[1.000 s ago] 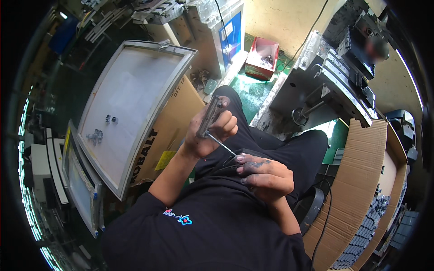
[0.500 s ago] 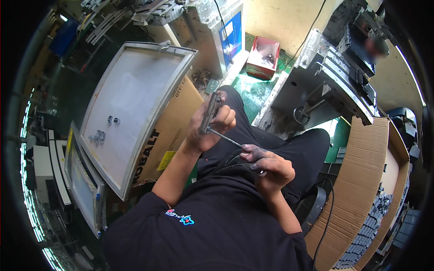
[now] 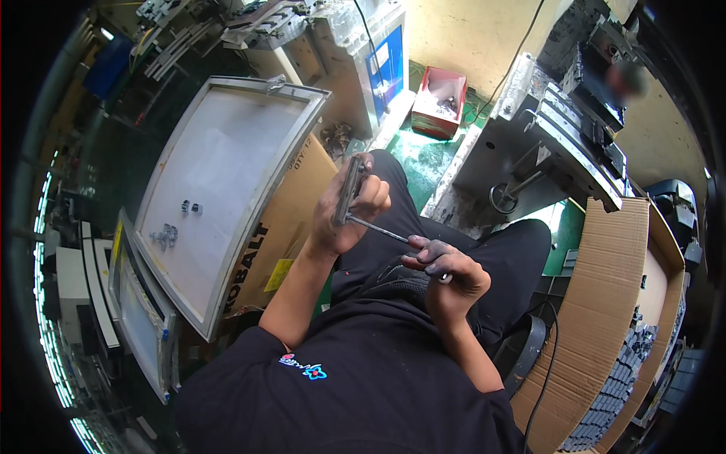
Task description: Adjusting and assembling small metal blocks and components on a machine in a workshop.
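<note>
My left hand (image 3: 342, 216) is closed around a dark, narrow metal block (image 3: 349, 186), raised over my lap. A thin metal rod (image 3: 380, 229) runs from the block's lower end to my right hand (image 3: 452, 274). The fingers of my right hand are bent and pinch the rod, with a small shiny end showing beneath them. The rod's tip touches or enters the block; which of the two I cannot tell. Dark smudges cover the fingertips of both hands.
To the left, a framed white panel (image 3: 219, 144) carrying small metal parts (image 3: 165, 236) leans over a cardboard box (image 3: 276, 234). An open carton (image 3: 586, 303) with rows of grey parts stands at right. Ahead are a red box (image 3: 439, 102) and a machine with a handwheel (image 3: 502, 196).
The fingers of my right hand have shifted slightly on the rod, and its shiny end sits a little higher. My left hand keeps the block in nearly the same place.
</note>
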`<act>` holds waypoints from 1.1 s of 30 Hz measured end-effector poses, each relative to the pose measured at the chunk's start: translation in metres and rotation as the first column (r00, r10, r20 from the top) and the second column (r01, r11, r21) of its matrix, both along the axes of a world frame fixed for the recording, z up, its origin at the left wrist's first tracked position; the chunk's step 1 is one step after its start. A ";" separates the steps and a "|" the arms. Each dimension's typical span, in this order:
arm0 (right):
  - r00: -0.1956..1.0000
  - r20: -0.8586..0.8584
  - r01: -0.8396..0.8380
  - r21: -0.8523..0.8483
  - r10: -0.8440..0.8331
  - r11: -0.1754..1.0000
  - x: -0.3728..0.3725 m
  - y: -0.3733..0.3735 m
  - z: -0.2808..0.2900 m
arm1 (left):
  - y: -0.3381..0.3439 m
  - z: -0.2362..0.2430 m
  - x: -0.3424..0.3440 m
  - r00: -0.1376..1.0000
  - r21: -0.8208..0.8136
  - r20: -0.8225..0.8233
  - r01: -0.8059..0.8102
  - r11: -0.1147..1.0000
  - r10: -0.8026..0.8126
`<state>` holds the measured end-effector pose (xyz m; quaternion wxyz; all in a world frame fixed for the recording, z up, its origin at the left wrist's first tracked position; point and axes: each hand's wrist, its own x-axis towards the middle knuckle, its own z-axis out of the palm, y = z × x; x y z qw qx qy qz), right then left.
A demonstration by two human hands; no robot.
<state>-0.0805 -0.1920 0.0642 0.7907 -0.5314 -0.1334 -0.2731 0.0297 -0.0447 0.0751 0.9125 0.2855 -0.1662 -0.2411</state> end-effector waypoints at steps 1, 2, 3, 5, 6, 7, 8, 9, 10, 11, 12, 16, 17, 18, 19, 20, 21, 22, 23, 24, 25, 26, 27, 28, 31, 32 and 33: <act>0.999 -0.029 -0.019 0.068 0.021 0.998 -0.001 0.001 0.000 | 0.000 0.000 0.000 1.000 0.012 0.015 -0.008 1.000 0.008; 0.997 -0.057 -0.035 0.136 0.043 0.990 -0.001 0.001 -0.001 | 0.000 0.000 0.000 0.999 0.023 0.030 -0.016 1.000 0.015; 0.998 -0.057 -0.033 0.137 0.041 0.990 -0.001 0.001 -0.001 | 0.000 -0.001 0.000 0.999 0.024 0.030 -0.014 1.000 0.013; 0.995 -0.076 -0.048 0.152 0.060 0.987 -0.001 0.000 -0.002 | -0.001 -0.001 0.001 0.999 0.007 0.052 -0.012 1.000 0.012; 0.995 -0.075 -0.047 0.152 0.059 0.987 -0.001 0.000 -0.002 | -0.001 -0.001 0.001 0.999 0.008 0.053 -0.011 1.000 0.011; 0.995 -0.077 -0.056 0.162 0.069 0.985 -0.001 0.000 -0.001 | -0.001 -0.002 0.001 0.999 0.012 0.045 -0.022 1.000 0.021; 0.994 -0.078 -0.065 0.170 0.080 0.983 0.000 -0.001 -0.001 | -0.001 -0.002 0.001 0.999 0.015 0.038 -0.033 0.999 0.032; 0.994 -0.077 -0.065 0.169 0.079 0.983 0.000 -0.005 0.000 | 0.000 -0.001 -0.001 0.999 0.014 0.039 -0.032 0.999 0.032; 0.996 0.019 -0.088 0.035 0.087 0.996 0.003 -0.011 0.001 | 0.001 0.001 -0.001 1.000 0.009 0.025 -0.010 1.000 0.010; 0.988 0.113 -0.097 -0.102 0.109 0.990 0.004 -0.017 0.003 | 0.002 0.004 -0.001 1.000 0.003 0.012 0.012 1.000 -0.012; 0.987 0.114 -0.101 -0.109 0.113 0.989 0.005 -0.022 0.007 | 0.003 0.009 0.001 1.000 -0.004 0.014 0.008 1.000 -0.008; 0.975 0.214 0.022 -0.342 0.055 0.939 -0.003 -0.027 0.024 | 0.004 0.019 -0.001 0.975 0.056 -0.205 0.099 0.993 -0.086; 0.972 0.221 0.012 -0.376 0.077 0.926 -0.007 -0.028 0.028 | 0.004 0.019 -0.002 0.935 -0.021 -0.339 0.108 0.994 -0.109; 0.969 0.227 0.002 -0.410 0.100 0.912 -0.009 -0.028 0.032 | 0.004 0.018 -0.001 0.936 -0.028 -0.338 0.099 0.995 -0.102; 0.961 0.256 0.016 -0.412 0.099 0.911 -0.009 -0.027 0.031 | 0.005 0.015 0.001 0.936 -0.035 -0.348 0.036 0.999 -0.046; 0.961 0.255 0.010 -0.418 0.107 0.909 -0.010 -0.027 0.028 | 0.006 0.011 0.002 0.934 -0.040 -0.358 -0.026 0.999 0.010; 0.972 0.236 0.074 -0.357 0.014 0.931 -0.012 -0.028 0.026 | 0.007 0.004 0.003 0.969 0.007 -0.239 -0.068 0.998 0.067; 0.975 0.208 0.140 -0.298 -0.078 0.944 -0.013 -0.031 0.024 | 0.006 0.005 0.000 0.967 0.001 -0.243 -0.074 0.997 0.072; 0.979 0.155 0.177 -0.313 -0.133 0.933 -0.011 -0.036 0.024 | 0.004 0.009 -0.003 0.965 0.346 0.006 -0.247 0.905 0.261; 0.978 0.134 0.192 -0.299 -0.158 0.935 -0.008 -0.041 0.024 | 0.004 0.011 -0.005 0.893 0.593 0.298 -0.450 0.668 0.337; 0.982 0.039 0.190 -0.286 -0.187 0.939 -0.008 -0.046 0.028 | 0.007 0.013 -0.005 0.899 0.569 0.346 -0.429 0.702 0.269; 0.975 -0.057 0.191 -0.273 -0.214 0.943 -0.008 -0.049 0.031 | 0.008 0.016 -0.006 0.900 0.566 0.337 -0.427 0.705 0.275; 0.973 -0.088 0.187 -0.255 -0.215 0.949 -0.005 -0.052 0.030 | 0.009 0.023 -0.006 0.867 0.608 0.464 -0.463 0.645 0.185; 0.974 -0.089 0.181 -0.262 -0.211 0.948 -0.005 -0.053 0.032 | 0.009 0.035 -0.008 0.812 0.635 0.578 -0.510 0.581 0.082; 0.900 -0.412 0.055 -0.220 -0.144 0.974 -0.006 -0.048 0.039 | 0.013 0.063 -0.008 0.753 0.698 0.649 -0.533 0.479 -0.108; 0.920 -0.358 0.026 -0.343 -0.156 0.939 -0.001 -0.046 0.039 | 0.012 0.072 -0.009 0.753 0.696 0.650 -0.533 0.482 -0.105; 0.921 -0.375 -0.030 -0.353 -0.111 0.935 0.000 -0.043 0.041 | 0.009 0.081 -0.010 0.753 0.708 0.643 -0.514 0.485 -0.140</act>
